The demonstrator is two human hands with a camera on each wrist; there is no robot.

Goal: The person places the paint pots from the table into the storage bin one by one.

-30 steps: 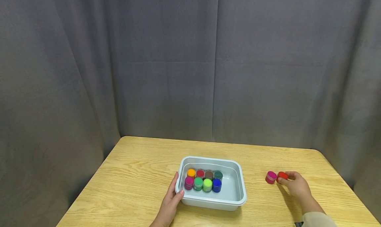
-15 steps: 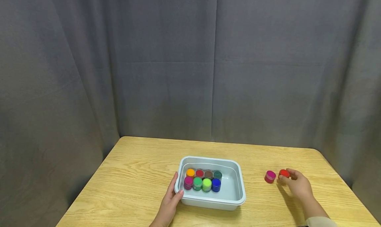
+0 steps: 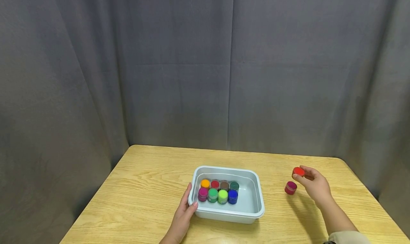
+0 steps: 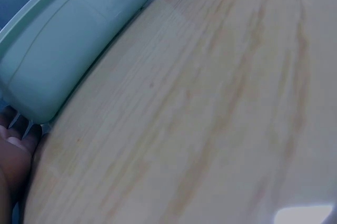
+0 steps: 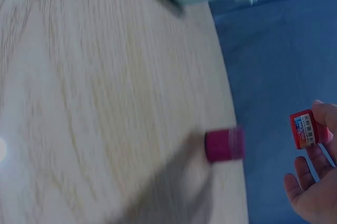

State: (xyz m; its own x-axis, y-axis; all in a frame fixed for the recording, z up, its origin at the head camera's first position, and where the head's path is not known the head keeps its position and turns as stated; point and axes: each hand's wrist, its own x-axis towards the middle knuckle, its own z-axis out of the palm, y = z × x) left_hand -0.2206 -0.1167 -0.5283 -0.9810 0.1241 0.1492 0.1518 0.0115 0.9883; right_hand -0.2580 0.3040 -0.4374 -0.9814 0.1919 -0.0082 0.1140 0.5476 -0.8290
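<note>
My right hand [image 3: 317, 187] pinches a small red paint jar [image 3: 298, 171] between thumb and fingertips, held above the table on the right. In the right wrist view, a printed label shows on this red jar [image 5: 305, 129]. Just below the hand, a magenta paint jar [image 3: 290, 188] stands on the wood. My left hand [image 3: 182, 213] grips the left end of a pale grey-blue plastic tub [image 3: 229, 215], its thumb at the near corner of the rim. Several paint jars stand in two rows in the tub's left part, among them an orange jar [image 3: 205, 184] and a blue jar [image 3: 232, 197].
The tub rests on a light wooden table [image 3: 153, 187] with rounded far corners. Behind the table and along its sides hang grey curtains [image 3: 179, 77]. Inside the tub, bare floor shows to the right of the jars.
The red jar has risen off the table in my right hand and moved away from me, slightly left. My left hand stays on the tub, and the magenta jar stays where it stood.
</note>
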